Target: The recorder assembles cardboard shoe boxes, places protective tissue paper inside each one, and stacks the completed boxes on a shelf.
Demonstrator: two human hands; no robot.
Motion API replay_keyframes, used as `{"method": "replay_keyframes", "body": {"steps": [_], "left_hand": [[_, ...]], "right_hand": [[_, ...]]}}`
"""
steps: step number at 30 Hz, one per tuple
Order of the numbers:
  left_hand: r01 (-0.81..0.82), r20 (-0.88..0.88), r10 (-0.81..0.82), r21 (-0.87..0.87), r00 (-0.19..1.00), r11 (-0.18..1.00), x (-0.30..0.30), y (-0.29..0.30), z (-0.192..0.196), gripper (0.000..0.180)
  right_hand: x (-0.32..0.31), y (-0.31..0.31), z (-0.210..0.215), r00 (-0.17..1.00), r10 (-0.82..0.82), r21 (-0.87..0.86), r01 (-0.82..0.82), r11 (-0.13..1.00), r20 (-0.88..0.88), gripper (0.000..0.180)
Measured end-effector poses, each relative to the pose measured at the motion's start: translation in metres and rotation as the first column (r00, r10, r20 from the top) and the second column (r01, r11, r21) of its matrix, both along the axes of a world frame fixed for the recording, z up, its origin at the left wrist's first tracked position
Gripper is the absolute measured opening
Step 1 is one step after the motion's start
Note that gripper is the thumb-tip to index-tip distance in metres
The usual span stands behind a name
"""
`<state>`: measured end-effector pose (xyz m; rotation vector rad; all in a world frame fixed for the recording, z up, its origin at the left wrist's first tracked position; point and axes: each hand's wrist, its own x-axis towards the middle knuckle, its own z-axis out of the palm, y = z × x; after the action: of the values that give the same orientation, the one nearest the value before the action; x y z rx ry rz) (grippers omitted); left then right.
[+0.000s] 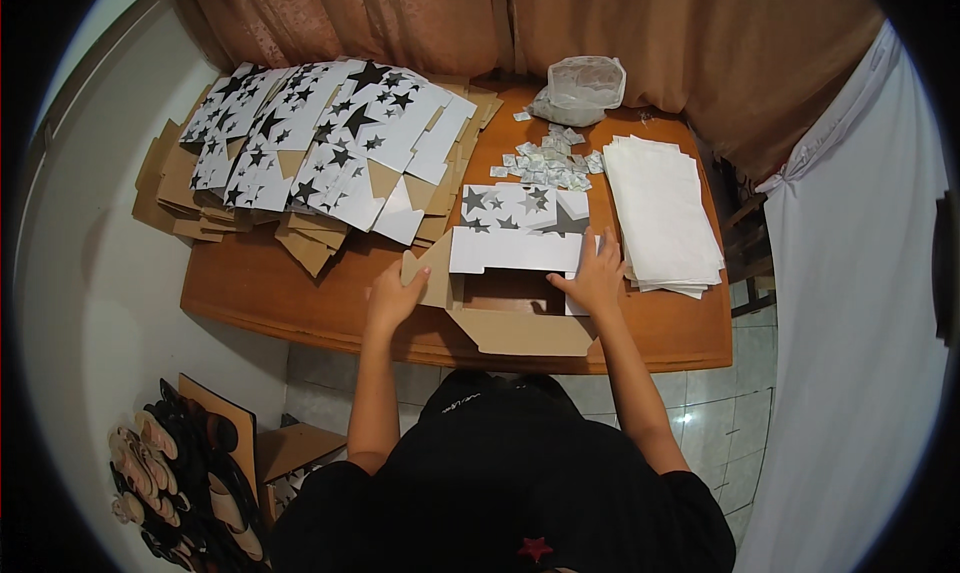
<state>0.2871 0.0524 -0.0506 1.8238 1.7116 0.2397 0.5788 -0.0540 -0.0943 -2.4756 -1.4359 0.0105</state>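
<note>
A cardboard box (515,250), white with grey and black stars outside and brown inside, lies partly folded near the table's front edge. Its open end faces me, and a brown flap hangs down at the front. My left hand (397,293) grips the brown side flap (437,276), thumb on the near face. At the opposite side my right hand (597,276) holds the box wall, its thumb at the opening and its fingers along the outside. Part of the right wall is hidden behind that hand.
Flat star-printed cardboard boxes (320,143) lie in overlapping stacks at the left. Small clear packets (550,161) are scattered behind the box, before a clear plastic bag (583,88). A stack of white sheets (660,213) lies right. Shoes (185,473) stand at lower left.
</note>
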Motion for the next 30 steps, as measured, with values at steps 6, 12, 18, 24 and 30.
{"method": "replay_keyframes", "body": {"steps": [6,12,18,24,30], "left_hand": [[0.366,0.503,-0.493,0.333,0.71,0.869,0.035,-0.027,-0.015,0.058],[0.602,0.256,-0.7,0.369,0.667,0.709,0.042,-0.02,-0.04,0.056],[0.706,0.125,-0.812,0.431,0.57,0.562,0.039,-0.009,-0.052,0.048],[0.794,-0.027,-0.841,0.346,0.541,0.5,0.041,-0.003,-0.05,0.051],[0.833,0.016,-0.851,0.197,0.525,0.518,0.038,-0.005,-0.043,0.061]], "right_hand": [[0.006,0.009,-0.017,0.999,0.037,-0.086,-0.036,0.996,0.017,0.092],[0.005,0.008,-0.019,0.999,0.025,-0.052,-0.027,0.998,-0.041,0.09],[0.003,0.008,-0.018,1.0,0.009,-0.061,-0.009,0.998,-0.01,0.089],[-0.004,0.008,-0.009,1.0,-0.006,-0.088,0.005,0.996,-0.009,0.089],[-0.004,0.007,-0.01,1.0,-0.016,-0.069,0.016,0.997,0.0,0.091]]}}
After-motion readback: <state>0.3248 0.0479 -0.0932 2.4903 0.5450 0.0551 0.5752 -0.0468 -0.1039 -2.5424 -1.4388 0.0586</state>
